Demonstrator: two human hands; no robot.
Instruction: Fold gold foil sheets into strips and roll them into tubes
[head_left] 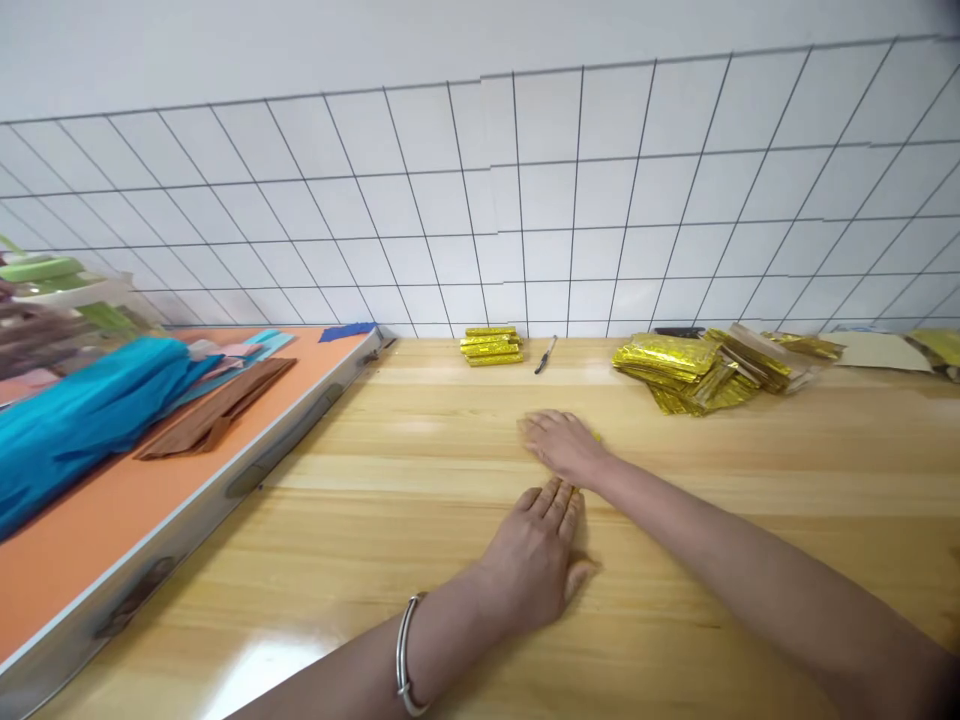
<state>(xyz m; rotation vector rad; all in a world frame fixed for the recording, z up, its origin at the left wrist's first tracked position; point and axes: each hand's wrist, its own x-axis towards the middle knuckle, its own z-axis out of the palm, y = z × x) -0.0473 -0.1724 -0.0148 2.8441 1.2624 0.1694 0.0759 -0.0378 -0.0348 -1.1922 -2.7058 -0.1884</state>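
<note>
My left hand (541, 548), with a silver bangle (407, 655) on its wrist, lies palm down on the wooden table (360, 570). Its fingers are stretched out and the thumb stands apart. Just beyond its fingertips, my right hand (564, 445) is also flat and palm down, its fingers slightly blurred. Small bits of something shiny and gold show at the edge of the right hand and by the left fingertips; most of it is hidden under the hands.
Against the tiled wall are a small stack of gold foil rolls (491, 347), a pen (547, 356) and a heap of gold foil packets (675, 365). At left, an orange-topped surface (247, 440) with a raised edge holds blue cloth (97, 410) and a brown strip (225, 410).
</note>
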